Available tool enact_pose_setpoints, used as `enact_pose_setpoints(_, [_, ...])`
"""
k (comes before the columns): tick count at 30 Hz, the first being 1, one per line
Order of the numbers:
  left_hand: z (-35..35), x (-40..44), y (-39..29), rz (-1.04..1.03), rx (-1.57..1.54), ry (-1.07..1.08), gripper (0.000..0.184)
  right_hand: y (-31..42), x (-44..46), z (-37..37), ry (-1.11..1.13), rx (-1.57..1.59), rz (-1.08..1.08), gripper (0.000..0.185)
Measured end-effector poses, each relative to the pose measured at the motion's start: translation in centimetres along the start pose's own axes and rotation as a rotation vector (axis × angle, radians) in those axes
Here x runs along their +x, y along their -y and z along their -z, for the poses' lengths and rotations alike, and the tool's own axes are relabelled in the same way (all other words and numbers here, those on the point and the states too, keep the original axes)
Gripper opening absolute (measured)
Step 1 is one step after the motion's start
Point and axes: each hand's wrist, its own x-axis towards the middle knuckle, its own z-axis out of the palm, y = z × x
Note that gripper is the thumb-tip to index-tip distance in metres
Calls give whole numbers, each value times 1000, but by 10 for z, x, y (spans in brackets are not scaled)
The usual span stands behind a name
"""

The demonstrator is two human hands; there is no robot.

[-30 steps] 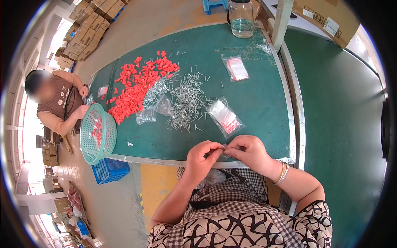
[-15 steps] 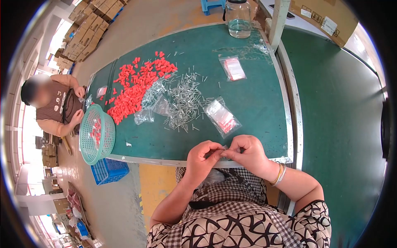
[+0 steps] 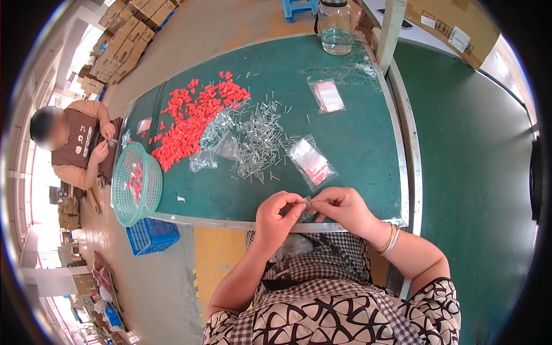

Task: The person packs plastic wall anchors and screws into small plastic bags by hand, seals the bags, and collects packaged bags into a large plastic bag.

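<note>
My left hand (image 3: 278, 221) and my right hand (image 3: 347, 211) meet over the front edge of the green table. Between their fingertips is a small clear plastic bag (image 3: 308, 210), pinched from both sides. Fingers cover much of it, so its contents cannot be made out. Just beyond my hands lies a larger zip bag (image 3: 312, 162) with white paper and red pieces inside. Farther left is a pile of metal screws (image 3: 257, 141), beside a heap of red plastic plugs (image 3: 190, 123). Crumpled clear bags (image 3: 227, 146) rest against the screws.
A mint plastic basket (image 3: 137, 184) with red pieces stands at the table's left corner, above a blue crate (image 3: 150, 236) on the floor. Another zip bag (image 3: 326, 96) lies farther back, near a glass jar (image 3: 336, 31). A co-worker (image 3: 80, 141) sits at the far left, handling something small.
My hands have drawn slightly apart, and more of the clear bag now shows between them. The co-worker's hands have come closer together. The whole view has shifted a little.
</note>
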Motion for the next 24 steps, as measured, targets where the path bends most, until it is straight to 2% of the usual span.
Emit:
enact_pose_setpoints(4, [0,1,1,-11,26,-5,7,3,-1,1,-29,-63,27,14])
enact_pose_setpoints(6, [-3,6,3,-315,313,-158,9,1,-2,0,-74,-70,76,11])
enact_pose_setpoints(7, [-4,8,3,-467,456,-234,10,3,-3,-1,-120,-183,145,10])
enact_pose_setpoints(10, [-7,1,-7,-526,513,-258,13,9,-5,-3,-230,-459,365,9])
enact_pose_setpoints(14, [-22,-7,-1,-114,71,-120,7,5,0,-3,-298,-643,712,13])
enact_pose_setpoints(15, [-22,-7,-1,-82,67,-122,7,3,1,-2,-321,-685,803,15])
enact_pose_setpoints(18, [-24,-6,-1,-10,49,-129,6,4,2,-3,-346,-767,897,19])
enact_pose_setpoints(24, [-25,-7,9,78,-86,-136,4,6,-3,-6,-337,-807,874,17])
